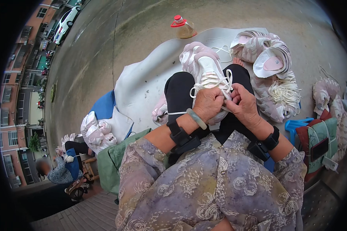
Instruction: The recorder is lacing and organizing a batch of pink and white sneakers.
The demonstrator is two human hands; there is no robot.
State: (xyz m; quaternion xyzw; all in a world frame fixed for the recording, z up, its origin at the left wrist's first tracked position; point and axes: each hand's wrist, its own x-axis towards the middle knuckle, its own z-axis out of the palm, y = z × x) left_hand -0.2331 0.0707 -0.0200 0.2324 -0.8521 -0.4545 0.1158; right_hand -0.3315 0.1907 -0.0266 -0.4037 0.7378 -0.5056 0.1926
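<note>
Head view: shoe (208,63) (cream-laced) runs lengthwise, toe away.

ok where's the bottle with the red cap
In the head view, the bottle is near the top, slightly right of centre, by the far edge of the white sheet, beyond the laced shoe.

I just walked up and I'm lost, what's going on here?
The person's left hand pinches the white laces of a pink-and-white shoe between their knees. The right hand is close beside it, though whether it grips a lace is unclear. Similar uppers lie stacked to the right, with a lace bundle.
</note>
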